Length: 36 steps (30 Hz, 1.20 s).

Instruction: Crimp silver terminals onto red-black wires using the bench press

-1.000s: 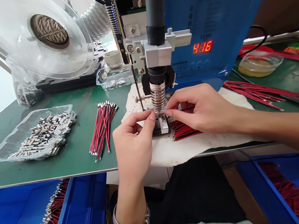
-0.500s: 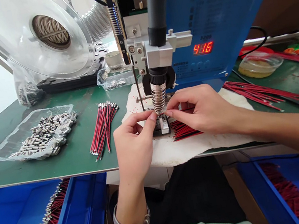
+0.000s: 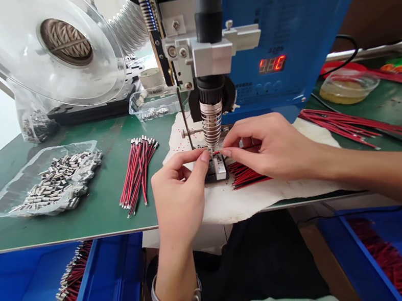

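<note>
While both hands are meeting under the welding tip (image 3: 212, 146), the left hand (image 3: 179, 190) and right hand (image 3: 274, 150) are pinching a small wire piece, barely visible, on the metal fixture (image 3: 219, 167), its axis running left-right between the fingertips.

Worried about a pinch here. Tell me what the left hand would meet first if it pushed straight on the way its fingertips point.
The left hand points up and right; its fingertips sit at the small metal fixture under the ribbed machine tip. It would likely meet that fixture first, then the right hand's fingertips, though depth is unclear.
</note>
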Each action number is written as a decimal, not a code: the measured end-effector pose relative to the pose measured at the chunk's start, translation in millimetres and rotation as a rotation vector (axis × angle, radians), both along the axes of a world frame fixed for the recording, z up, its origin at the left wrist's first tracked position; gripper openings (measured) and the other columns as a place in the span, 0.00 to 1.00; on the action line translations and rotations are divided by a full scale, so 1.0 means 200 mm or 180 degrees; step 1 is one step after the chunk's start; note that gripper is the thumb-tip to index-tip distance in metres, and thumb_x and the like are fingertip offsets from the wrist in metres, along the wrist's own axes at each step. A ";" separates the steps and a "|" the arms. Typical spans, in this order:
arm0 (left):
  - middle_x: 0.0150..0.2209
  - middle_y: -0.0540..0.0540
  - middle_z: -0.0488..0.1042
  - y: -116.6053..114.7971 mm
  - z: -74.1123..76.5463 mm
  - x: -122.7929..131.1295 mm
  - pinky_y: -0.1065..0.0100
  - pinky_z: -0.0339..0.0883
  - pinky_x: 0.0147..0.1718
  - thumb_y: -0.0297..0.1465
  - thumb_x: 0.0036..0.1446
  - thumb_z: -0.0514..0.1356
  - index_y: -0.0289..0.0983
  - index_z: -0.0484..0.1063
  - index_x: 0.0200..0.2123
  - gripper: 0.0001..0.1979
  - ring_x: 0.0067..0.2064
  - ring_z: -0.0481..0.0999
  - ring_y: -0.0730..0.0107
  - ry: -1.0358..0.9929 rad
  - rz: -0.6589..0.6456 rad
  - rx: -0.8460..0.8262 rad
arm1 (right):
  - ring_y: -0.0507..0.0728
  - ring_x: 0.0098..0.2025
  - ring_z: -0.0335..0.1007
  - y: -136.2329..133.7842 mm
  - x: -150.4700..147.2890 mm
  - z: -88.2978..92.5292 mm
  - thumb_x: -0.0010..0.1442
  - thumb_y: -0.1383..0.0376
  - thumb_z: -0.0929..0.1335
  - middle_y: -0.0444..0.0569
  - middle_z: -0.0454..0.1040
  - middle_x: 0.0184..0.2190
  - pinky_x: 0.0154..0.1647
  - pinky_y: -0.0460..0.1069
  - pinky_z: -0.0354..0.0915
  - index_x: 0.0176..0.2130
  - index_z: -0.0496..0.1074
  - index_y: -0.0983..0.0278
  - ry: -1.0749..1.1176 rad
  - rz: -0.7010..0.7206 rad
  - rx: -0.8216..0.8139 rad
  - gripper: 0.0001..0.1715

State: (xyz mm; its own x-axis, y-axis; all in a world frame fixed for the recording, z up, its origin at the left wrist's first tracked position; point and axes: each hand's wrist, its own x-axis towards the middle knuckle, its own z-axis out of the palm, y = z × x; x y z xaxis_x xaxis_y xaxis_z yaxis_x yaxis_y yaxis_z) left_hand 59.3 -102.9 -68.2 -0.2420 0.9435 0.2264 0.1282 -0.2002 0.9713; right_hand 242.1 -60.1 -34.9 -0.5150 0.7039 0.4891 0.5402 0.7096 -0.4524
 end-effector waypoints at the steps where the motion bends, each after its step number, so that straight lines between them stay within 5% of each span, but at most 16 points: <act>1: 0.35 0.44 0.81 0.00 0.00 0.00 0.69 0.69 0.31 0.38 0.54 0.69 0.37 0.83 0.36 0.10 0.35 0.78 0.65 0.0018 -0.0006 -0.0013 | 0.49 0.25 0.64 0.00 0.00 0.00 0.62 0.67 0.69 0.44 0.76 0.27 0.28 0.47 0.58 0.32 0.77 0.64 -0.0014 0.0005 0.0017 0.07; 15: 0.37 0.44 0.80 0.01 -0.01 -0.02 0.70 0.68 0.31 0.38 0.54 0.70 0.38 0.82 0.35 0.10 0.36 0.76 0.66 -0.0134 -0.0183 0.0015 | 0.53 0.34 0.74 0.03 0.04 -0.01 0.66 0.66 0.67 0.47 0.78 0.32 0.34 0.48 0.66 0.38 0.77 0.63 -0.0340 0.0393 0.0935 0.07; 21: 0.34 0.46 0.79 0.01 -0.02 -0.02 0.72 0.60 0.25 0.41 0.55 0.69 0.40 0.82 0.37 0.11 0.29 0.71 0.73 -0.0156 -0.0170 -0.0006 | 0.53 0.31 0.72 0.05 0.06 0.00 0.66 0.66 0.67 0.47 0.78 0.31 0.31 0.48 0.65 0.36 0.77 0.63 -0.0445 0.0415 0.0943 0.09; 29: 0.31 0.46 0.77 0.01 -0.01 -0.01 0.69 0.69 0.35 0.40 0.55 0.69 0.39 0.82 0.35 0.10 0.36 0.76 0.66 0.0018 -0.0084 0.0001 | 0.50 0.30 0.72 0.05 0.06 0.01 0.66 0.69 0.67 0.46 0.79 0.31 0.33 0.45 0.65 0.38 0.78 0.66 -0.0415 0.0704 0.0798 0.07; 36: 0.23 0.49 0.69 0.01 -0.01 -0.01 0.70 0.68 0.34 0.40 0.56 0.68 0.40 0.82 0.34 0.09 0.34 0.74 0.67 0.0133 -0.0065 0.0006 | 0.51 0.31 0.72 0.06 0.07 0.02 0.66 0.69 0.67 0.47 0.78 0.31 0.34 0.45 0.66 0.37 0.78 0.66 -0.0384 0.0757 0.0755 0.08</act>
